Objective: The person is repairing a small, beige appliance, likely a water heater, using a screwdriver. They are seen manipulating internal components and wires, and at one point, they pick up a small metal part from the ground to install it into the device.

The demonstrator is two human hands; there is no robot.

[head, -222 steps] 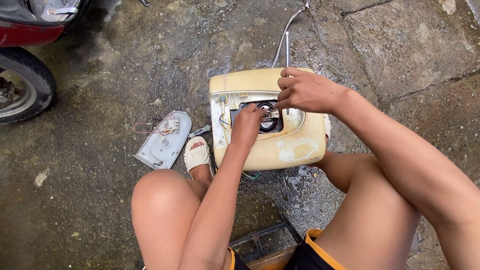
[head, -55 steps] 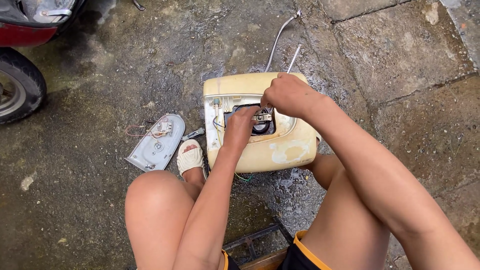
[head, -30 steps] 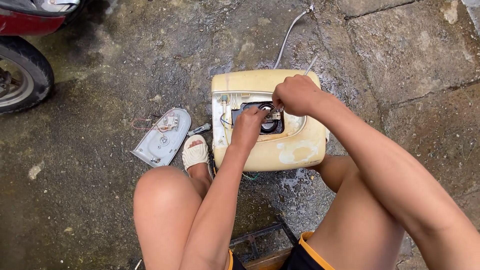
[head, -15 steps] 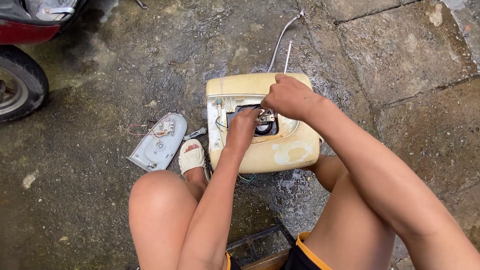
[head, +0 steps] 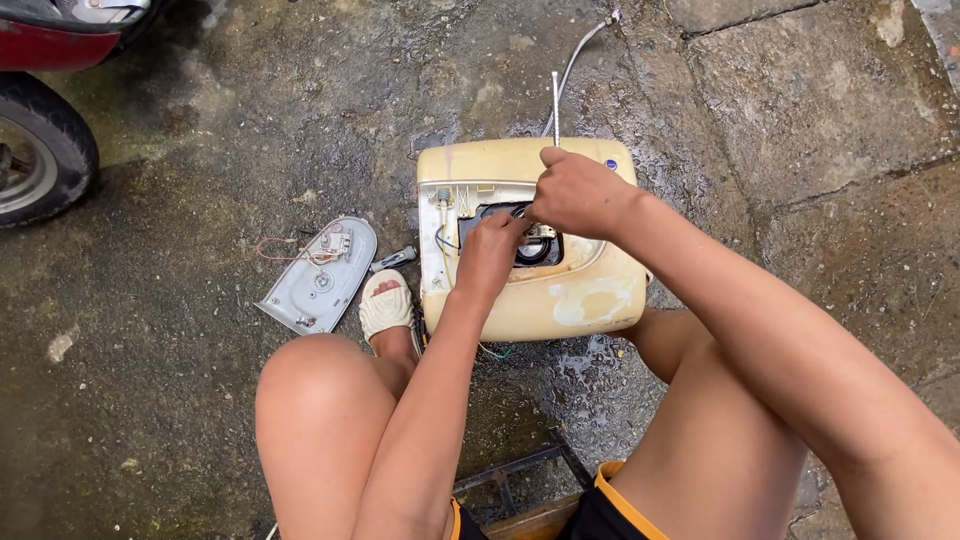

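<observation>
Cream-yellow appliance casing (head: 560, 300): lies flat on the wet concrete floor (head: 200, 400), centre of the frame, just above the person's knees; cover off, dark round opening (head: 535, 248) exposed in its upper half.

Left hand (head: 492, 252): at the left edge of the opening, fingers curled closed on a small part inside; the part itself is too hidden to identify.

Right hand (head: 578, 190): above the opening, closed in a fist around a thin tool whose tip points down into the opening; tool mostly hidden.

Two metal pipes (head: 570, 75): run from the casing's top edge toward the upper middle of the frame.

Grey cover plate (head: 320, 278): left of the casing, lying apart from it, with red wire attached.

White sandal (head: 385, 305): on the person's foot, between plate and casing.

Vehicle wheel (head: 40, 155): upper left of the frame.
</observation>
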